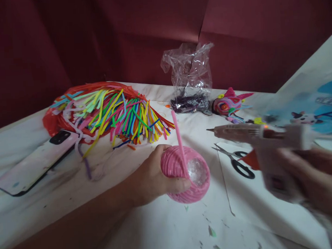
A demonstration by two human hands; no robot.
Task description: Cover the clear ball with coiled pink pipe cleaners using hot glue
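My left hand [153,176] is closed around a ball [184,175] mostly wrapped in pink pipe cleaner. A bare foam patch shows on the side of the ball facing me. My thumb pins down a loose pink pipe-cleaner end [179,133] that sticks up from the ball. My right hand [317,184] is blurred and grips the handle of a glue gun [254,135]. The gun's nozzle points left and stays well clear of the ball, above and to its right.
On the white cloth lie a heap of coloured pipe cleaners [113,114] on a red bag, a phone [38,161] at left, scissors [235,162], a clear plastic bag [190,75], and a colourful pipe-cleaner figure [228,103]. Dark red wall behind.
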